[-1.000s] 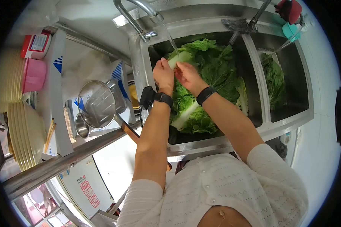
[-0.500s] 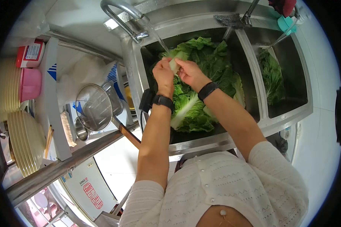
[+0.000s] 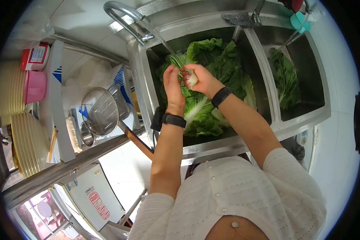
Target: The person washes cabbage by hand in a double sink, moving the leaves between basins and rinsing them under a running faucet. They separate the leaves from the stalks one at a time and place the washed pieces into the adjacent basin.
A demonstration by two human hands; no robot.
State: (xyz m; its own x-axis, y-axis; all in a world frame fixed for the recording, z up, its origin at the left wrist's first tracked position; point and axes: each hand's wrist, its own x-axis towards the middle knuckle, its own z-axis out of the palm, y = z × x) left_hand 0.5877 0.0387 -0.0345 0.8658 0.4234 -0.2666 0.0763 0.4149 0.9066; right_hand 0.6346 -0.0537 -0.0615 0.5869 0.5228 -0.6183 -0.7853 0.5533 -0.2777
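Note:
My right hand (image 3: pixel 203 81) is closed around the pale stem of a cabbage leaf (image 3: pixel 193 79), above the left basin of the sink. Beside it, my left hand (image 3: pixel 173 86) is held upright with its fingers stretched out, close to the leaf. From the faucet (image 3: pixel 126 10) a stream of water (image 3: pixel 164 42) falls onto the leaf's green part near my fingertips. Below both hands, a heap of loose cabbage leaves (image 3: pixel 224 66) fills much of the basin; one with a broad white rib (image 3: pixel 196 108) lies near the front.
Another basin at right holds more leafy greens (image 3: pixel 284 78), with a second thin stream running in. A dark scrubber (image 3: pixel 238 19) and a turquoise cup (image 3: pixel 300 22) sit along the sink's back. At left, a strainer (image 3: pixel 101 112) with a wooden handle and stacked plates (image 3: pixel 30 144) occupy the shelf.
My left hand has let go of the leaf, and its fingers have straightened. My right hand has closed round the stem, and the leaf has turned under the water.

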